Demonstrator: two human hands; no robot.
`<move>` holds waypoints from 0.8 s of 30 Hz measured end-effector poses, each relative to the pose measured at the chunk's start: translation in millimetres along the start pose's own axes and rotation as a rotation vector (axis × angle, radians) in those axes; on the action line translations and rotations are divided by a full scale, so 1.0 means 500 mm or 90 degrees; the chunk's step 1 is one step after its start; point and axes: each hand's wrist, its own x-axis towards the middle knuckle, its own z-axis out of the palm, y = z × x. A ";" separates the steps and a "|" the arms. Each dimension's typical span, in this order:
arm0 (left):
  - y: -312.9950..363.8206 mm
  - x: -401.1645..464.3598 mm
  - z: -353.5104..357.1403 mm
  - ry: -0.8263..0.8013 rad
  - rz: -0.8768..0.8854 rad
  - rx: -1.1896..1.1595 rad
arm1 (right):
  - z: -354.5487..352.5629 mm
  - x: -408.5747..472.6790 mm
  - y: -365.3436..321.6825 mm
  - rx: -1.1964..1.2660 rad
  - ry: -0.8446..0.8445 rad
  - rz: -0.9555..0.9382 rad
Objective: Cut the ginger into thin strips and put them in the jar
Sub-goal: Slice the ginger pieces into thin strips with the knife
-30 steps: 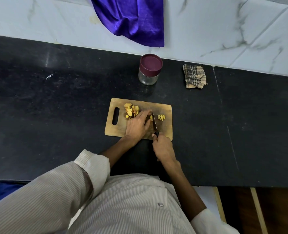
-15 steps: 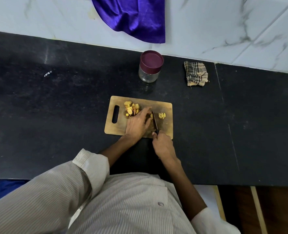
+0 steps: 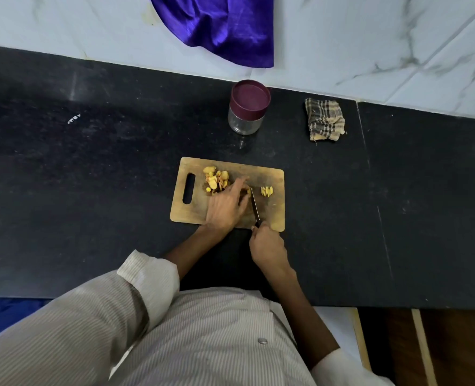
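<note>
A wooden cutting board (image 3: 272, 213) lies on the black counter. A pile of ginger pieces (image 3: 216, 179) sits near its handle slot, and a small group of cut strips (image 3: 267, 190) lies to the right. My left hand (image 3: 226, 203) presses down on a ginger piece that its fingers mostly hide. My right hand (image 3: 268, 243) grips the handle of a knife (image 3: 255, 203), whose blade stands just right of my left fingertips. The glass jar (image 3: 246, 122) with its maroon lid on stands behind the board.
A checked cloth (image 3: 325, 118) lies crumpled at the back right of the black counter (image 3: 91, 176). A purple fabric (image 3: 225, 26) hangs down the marble wall behind the jar.
Both hands stay on the board with the knife beside my left fingertips; only the camera view has shifted slightly.
</note>
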 end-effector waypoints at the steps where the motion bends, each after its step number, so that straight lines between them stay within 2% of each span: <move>1: -0.001 0.001 0.001 0.003 0.003 -0.002 | 0.002 -0.007 0.004 -0.005 0.001 0.002; 10: -0.001 0.000 0.001 -0.007 0.004 -0.018 | 0.004 0.017 -0.020 0.059 0.051 -0.010; 24: 0.012 -0.006 -0.011 0.003 0.055 0.049 | 0.000 0.026 -0.034 0.136 0.049 0.034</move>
